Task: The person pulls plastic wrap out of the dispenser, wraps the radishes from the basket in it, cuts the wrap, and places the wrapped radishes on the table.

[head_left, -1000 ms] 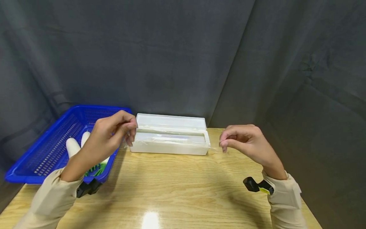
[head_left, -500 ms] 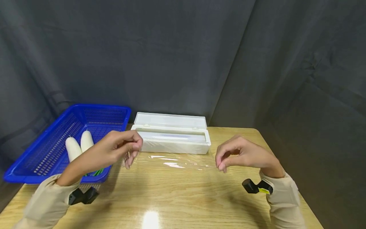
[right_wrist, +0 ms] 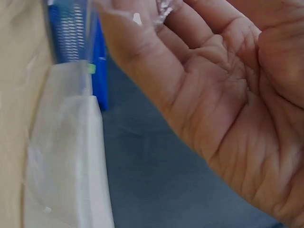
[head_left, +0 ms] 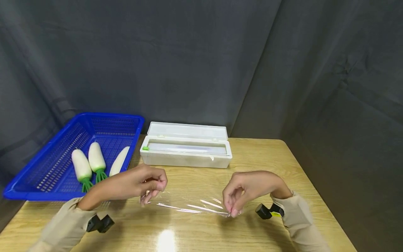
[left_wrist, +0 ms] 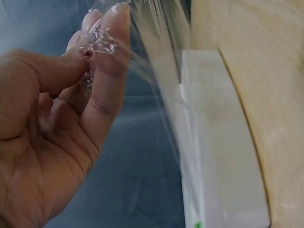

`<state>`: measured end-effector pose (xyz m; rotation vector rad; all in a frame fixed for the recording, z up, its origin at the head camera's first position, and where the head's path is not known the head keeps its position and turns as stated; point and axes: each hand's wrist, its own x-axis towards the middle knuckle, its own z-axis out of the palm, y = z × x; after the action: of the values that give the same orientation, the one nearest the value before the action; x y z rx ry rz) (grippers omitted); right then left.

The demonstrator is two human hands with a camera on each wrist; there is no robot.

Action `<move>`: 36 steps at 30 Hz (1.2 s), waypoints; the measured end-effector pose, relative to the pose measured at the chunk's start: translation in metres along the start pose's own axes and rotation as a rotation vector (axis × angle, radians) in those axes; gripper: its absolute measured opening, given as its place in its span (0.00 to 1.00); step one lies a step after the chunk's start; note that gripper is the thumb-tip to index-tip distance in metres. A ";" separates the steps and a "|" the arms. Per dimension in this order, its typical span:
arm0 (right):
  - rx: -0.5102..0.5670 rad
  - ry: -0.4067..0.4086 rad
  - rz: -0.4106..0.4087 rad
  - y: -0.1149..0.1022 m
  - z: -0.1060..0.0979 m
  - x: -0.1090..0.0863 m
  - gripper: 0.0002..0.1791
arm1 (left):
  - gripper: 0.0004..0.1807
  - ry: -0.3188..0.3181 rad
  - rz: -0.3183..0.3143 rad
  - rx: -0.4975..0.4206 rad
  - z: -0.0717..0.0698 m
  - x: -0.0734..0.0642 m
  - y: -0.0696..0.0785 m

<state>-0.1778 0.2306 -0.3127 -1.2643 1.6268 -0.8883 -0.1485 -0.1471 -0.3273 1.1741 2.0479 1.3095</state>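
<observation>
Clear plastic wrap (head_left: 195,207) stretches between my two hands, out from the white wrap box (head_left: 185,160) and over the table. My left hand (head_left: 138,182) pinches one corner of it between thumb and fingers; the left wrist view shows the film (left_wrist: 102,42) bunched at the fingertips. At the other corner my right hand (head_left: 252,189) pinches the film, lower and nearer the table's front. In the right wrist view, crumpled film (right_wrist: 164,10) shows at the fingers. The box's lid (head_left: 189,130) stands raised, with the roll (head_left: 185,148) inside and a green slider (head_left: 145,148) at its left end.
A blue plastic basket (head_left: 56,194) stands on the left, holding white radishes (head_left: 96,156) with green stems. Behind the wooden table (head_left: 267,154) hangs a dark grey curtain (head_left: 189,63), which also runs along the right side.
Both hands have come down and toward me, drawing the film out from the box. The right hand has also shifted left. The green slider and a third radish have come into view.
</observation>
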 end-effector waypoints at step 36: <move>0.152 -0.123 0.289 0.072 0.024 0.041 0.04 | 0.10 -0.057 -0.264 -0.054 0.042 -0.007 -0.068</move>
<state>-0.1858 0.2070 -0.3953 -0.9324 1.5641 -0.7250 -0.1428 -0.1439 -0.4073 0.8719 2.0320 1.1813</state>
